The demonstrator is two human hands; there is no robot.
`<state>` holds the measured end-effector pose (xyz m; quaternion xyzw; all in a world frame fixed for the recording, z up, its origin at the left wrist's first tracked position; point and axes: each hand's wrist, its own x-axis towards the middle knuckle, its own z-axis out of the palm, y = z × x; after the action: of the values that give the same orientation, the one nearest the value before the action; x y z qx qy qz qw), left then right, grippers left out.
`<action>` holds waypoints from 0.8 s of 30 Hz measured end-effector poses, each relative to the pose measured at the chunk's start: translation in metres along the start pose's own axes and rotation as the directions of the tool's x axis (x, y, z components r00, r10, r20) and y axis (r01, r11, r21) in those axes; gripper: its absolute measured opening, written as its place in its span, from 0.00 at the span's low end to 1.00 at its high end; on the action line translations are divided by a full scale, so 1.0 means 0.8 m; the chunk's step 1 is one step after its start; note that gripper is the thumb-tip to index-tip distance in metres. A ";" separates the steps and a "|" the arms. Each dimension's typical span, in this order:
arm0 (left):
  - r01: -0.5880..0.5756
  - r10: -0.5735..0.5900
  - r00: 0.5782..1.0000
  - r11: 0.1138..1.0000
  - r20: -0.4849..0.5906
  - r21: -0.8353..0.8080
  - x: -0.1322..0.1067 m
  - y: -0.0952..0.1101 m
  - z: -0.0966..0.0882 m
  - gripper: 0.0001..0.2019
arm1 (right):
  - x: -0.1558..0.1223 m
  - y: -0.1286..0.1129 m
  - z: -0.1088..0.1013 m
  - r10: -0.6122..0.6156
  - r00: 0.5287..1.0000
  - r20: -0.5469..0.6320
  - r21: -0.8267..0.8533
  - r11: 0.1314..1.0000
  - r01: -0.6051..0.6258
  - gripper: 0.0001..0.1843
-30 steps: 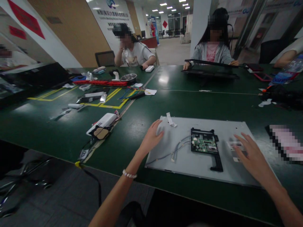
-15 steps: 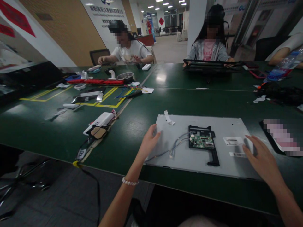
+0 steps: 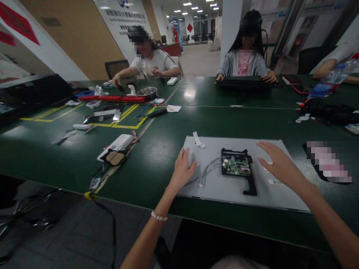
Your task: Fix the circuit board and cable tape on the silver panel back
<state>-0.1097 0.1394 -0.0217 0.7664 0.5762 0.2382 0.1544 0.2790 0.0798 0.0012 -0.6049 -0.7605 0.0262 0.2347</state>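
A flat grey display panel (image 3: 207,188) lies on the green table before me. On its back rests a black plastic bracket (image 3: 250,185) carrying a green circuit board (image 3: 238,167). Thin grey cables (image 3: 206,172) run left from the board, partly behind my left hand (image 3: 183,168). That hand is over the panel's left side, fingers apart and holding nothing. My right hand (image 3: 277,160) hovers over the right side near the board, open and empty, covering part of a white label. A white paper strip (image 3: 197,139) lies at the panel's top left.
A white power bank with cables (image 3: 116,147) lies to the left on the green table (image 3: 157,168). A phone (image 3: 328,162) is at the right. Across the table, one person handles a black monitor (image 3: 246,83); another person sits further left. A plastic bottle (image 3: 331,80) lies far right.
My right hand has moved left and up from the panel's right edge toward the board. My left hand has shifted slightly right over the panel. The person opposite has lowered the black monitor.
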 end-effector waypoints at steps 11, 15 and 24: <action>-0.038 0.045 0.998 0.993 -0.053 0.116 -0.010 0.014 -0.002 0.27 | 0.163 -0.135 0.069 -0.461 0.868 0.186 0.156 0.886 0.437 0.18; -0.039 0.046 0.997 0.990 -0.054 0.137 -0.010 0.014 -0.001 0.26 | 0.182 -0.160 0.074 -0.495 0.840 0.221 0.134 0.869 0.477 0.21; -0.024 0.033 0.998 0.990 -0.059 0.137 -0.011 0.015 -0.002 0.25 | 0.187 -0.175 0.083 -0.521 0.814 0.257 0.066 0.850 0.523 0.21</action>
<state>-0.1026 0.1276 -0.0162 0.7757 0.5846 0.2236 0.0805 0.1025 0.1980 0.0362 -0.3650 -0.9215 0.0387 0.1267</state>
